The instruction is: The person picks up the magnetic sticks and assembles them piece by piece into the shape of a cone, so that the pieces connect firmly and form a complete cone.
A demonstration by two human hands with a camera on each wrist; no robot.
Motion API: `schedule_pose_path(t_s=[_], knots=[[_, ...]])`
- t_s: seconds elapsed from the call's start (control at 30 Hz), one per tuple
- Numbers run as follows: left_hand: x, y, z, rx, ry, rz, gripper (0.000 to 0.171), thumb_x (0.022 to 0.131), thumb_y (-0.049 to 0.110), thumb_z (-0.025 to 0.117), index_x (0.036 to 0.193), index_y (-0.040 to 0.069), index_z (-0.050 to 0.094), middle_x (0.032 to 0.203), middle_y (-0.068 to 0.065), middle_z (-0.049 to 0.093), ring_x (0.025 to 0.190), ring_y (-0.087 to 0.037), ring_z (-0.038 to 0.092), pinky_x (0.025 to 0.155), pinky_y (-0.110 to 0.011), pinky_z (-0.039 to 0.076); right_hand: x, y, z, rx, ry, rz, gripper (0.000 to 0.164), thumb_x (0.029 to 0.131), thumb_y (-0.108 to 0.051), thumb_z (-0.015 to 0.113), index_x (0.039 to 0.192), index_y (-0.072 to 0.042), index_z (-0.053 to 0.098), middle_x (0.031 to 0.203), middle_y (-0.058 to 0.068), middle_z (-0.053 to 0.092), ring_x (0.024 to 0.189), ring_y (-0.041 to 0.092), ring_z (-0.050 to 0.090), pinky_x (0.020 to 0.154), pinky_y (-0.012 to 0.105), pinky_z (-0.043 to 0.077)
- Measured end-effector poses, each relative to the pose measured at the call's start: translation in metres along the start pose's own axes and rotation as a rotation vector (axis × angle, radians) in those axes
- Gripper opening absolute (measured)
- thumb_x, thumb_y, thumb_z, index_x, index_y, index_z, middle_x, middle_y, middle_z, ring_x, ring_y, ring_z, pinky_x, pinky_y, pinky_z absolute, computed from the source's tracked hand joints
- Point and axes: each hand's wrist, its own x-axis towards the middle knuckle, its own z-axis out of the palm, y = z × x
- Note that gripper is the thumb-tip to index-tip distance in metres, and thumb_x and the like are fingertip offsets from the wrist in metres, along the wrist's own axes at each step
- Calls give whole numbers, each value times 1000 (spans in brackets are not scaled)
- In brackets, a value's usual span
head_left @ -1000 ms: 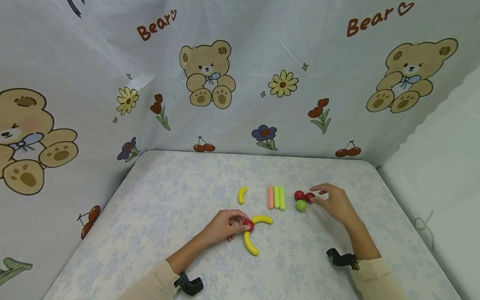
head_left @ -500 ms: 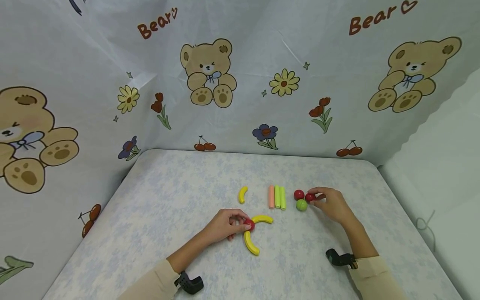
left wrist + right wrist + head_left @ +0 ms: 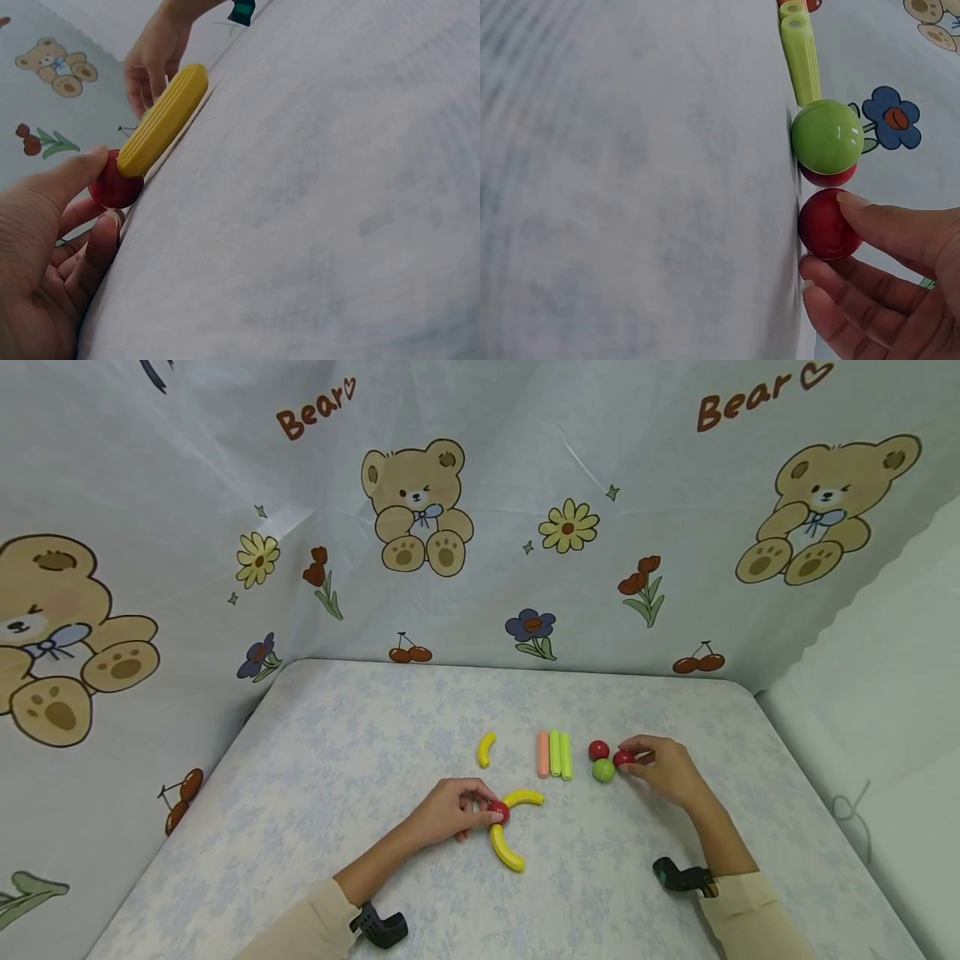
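Note:
My left hand (image 3: 450, 811) pinches a red ball (image 3: 498, 812) between thumb and fingers, low over the table. Two curved yellow rods (image 3: 523, 797) meet this ball, one reaching right and the other yellow rod (image 3: 507, 850) toward the front. In the left wrist view a ridged yellow rod (image 3: 165, 120) touches the red ball (image 3: 116, 182). Farther right, my right hand (image 3: 663, 767) pinches a second red ball (image 3: 829, 223) at the table surface. Beside it are a green ball (image 3: 827, 137) and another red ball (image 3: 598, 751), partly hidden behind the green one in the right wrist view.
A short curved yellow rod (image 3: 486, 750) lies alone behind the left hand. One orange rod (image 3: 542, 754) and two light green rods (image 3: 560, 754) lie side by side between the hands. A bear-print cloth (image 3: 480, 527) hangs at the table's back edge.
My right hand has closed on the red ball and drawn it slightly right, apart from the other two balls. The front yellow rod at my left hand has swung a little right.

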Motion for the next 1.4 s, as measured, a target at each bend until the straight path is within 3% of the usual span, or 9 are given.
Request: schedule_pose_path(t_s=[0.3, 0.7, 1.23, 1.4], knots=[[0, 1, 0, 5, -3, -12, 16, 88, 36, 81, 100, 26, 74, 82, 0, 67, 44, -14, 52, 41, -24, 47, -4, -6, -12, 3, 33, -18, 32, 90, -8, 78, 119, 1, 71, 111, 17, 72, 98, 35, 66, 80, 46, 57], [-1, -1, 1, -9, 14, -3, 17, 87, 36, 82, 98, 25, 74, 77, -2, 66, 43, -16, 52, 40, -27, 47, -11, -43, -17, 1, 40, -83, 34, 89, -10, 80, 120, -2, 71, 113, 16, 72, 95, 31, 68, 77, 43, 59], [-1, -2, 1, -6, 13, 12, 23, 84, 36, 85, 99, 22, 73, 74, 0, 66, 41, -15, 53, 39, -28, 48, -20, -78, 17, 97, -106, -148, 27, 85, -6, 82, 110, -4, 73, 98, 5, 72, 86, 21, 68, 71, 29, 59], [0, 1, -1, -17, 25, -48, 31, 86, 43, 81, 106, 21, 73, 80, -1, 67, 43, -18, 55, 41, -32, 50, -19, -84, 31, 87, -171, -131, 31, 84, -7, 83, 114, -3, 74, 99, 3, 71, 85, 17, 68, 72, 27, 59]])
